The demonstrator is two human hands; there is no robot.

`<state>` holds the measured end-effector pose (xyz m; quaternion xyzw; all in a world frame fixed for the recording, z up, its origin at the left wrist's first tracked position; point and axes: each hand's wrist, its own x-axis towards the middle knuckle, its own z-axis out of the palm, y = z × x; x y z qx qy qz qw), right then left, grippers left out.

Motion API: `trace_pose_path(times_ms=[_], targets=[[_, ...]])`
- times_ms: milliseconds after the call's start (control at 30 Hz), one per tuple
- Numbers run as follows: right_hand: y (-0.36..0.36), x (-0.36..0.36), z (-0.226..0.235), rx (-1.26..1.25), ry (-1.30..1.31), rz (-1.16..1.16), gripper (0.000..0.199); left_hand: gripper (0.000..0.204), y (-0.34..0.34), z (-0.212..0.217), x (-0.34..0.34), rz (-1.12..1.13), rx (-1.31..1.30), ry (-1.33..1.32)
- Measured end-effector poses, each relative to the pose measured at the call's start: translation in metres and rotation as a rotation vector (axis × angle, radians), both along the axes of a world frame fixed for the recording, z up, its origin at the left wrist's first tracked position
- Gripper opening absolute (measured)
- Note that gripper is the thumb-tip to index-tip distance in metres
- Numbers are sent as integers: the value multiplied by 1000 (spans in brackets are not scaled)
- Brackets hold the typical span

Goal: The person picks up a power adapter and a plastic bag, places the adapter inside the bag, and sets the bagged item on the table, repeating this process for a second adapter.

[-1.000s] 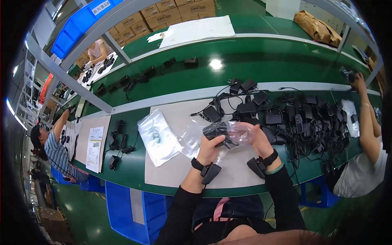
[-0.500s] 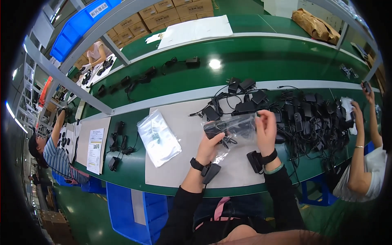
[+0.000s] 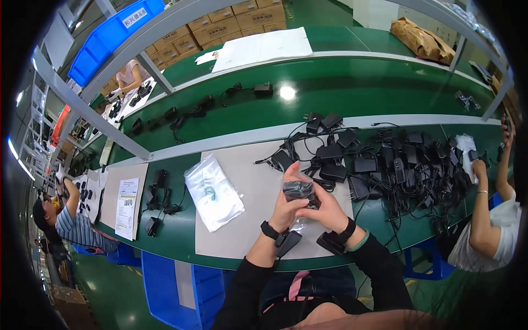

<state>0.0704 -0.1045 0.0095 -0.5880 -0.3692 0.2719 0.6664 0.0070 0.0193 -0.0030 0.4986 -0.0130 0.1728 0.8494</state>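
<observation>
Over the grey mat [image 3: 253,236], both my hands are closed round a black power adapter [image 3: 298,191] wrapped in a clear plastic bag. My left hand [image 3: 282,212] grips it from the left, its thumb across the front. From the right, my right hand [image 3: 328,210] presses against the bagged adapter, fingers partly hidden behind it. The bag's loose end hangs below the hands. A stack of clear plastic bags [image 3: 214,195] lies to the left on the mat. Loose adapters with cables [image 3: 331,152] lie just beyond and to the right of my hands.
A large heap of black adapters [image 3: 410,165] covers the bench's right side, where a co-worker's arm [image 3: 481,214] reaches in. A printed sheet [image 3: 128,206] and several adapters [image 3: 159,192] lie left. A metal rail [image 3: 231,142] runs behind the mat; a blue bin [image 3: 170,286] stands below the bench.
My right hand has moved left and down to meet my left hand. The bag, stretched out between the hands before, is now gathered tightly round the adapter.
</observation>
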Motion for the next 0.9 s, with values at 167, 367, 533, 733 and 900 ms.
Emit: trace_pose_path(times_ms=[167,367,533,733,900], targets=[[-7,16,19,-20,171,-27,64,54,-3,4,7,-92,-319,-72],[18,145,111,-55,112,-116,43,29,46,-31,-31,452,-485,255],[21,328,54,-354,-25,-332,39,26,55,-5,-30,485,-821,178],[30,405,-15,-1054,-367,-234,52,23,72,-16,-49,215,-1281,-135],[65,410,2,-1425,-998,-420,74,22,71,-27,-47,107,-1256,-179]])
